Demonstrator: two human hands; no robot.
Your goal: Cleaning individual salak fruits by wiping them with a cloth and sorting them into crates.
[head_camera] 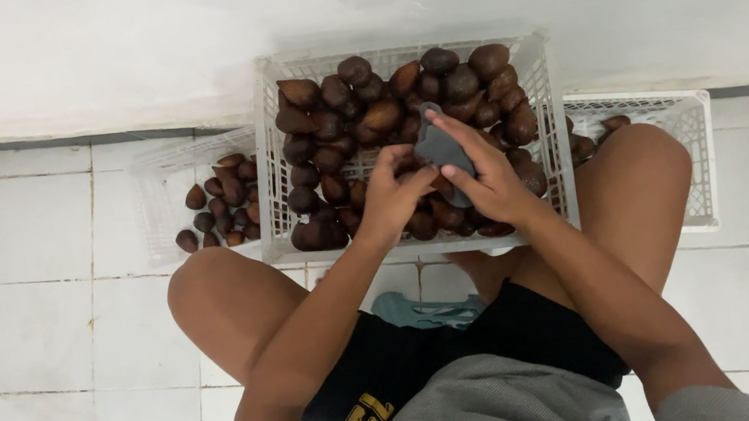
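A white slatted plastic crate [268, 172] stands between my knees, heaped with brown, scaly, pear-shaped fruits [348, 113]. Both hands meet over the front half of the heap. My right hand [486, 177] grips a small dark grey flat tool [437, 144], its fingers wrapped round it. My left hand [392, 192] is curled on a brown fruit right beside the tool; the fruit is mostly hidden under the fingers.
A lower white crate [150, 192] at the left holds several smaller brown fruits [221, 201]. Another white crate [685, 128] sits at the right behind my knee. White floor tiles lie all round, a white wall behind.
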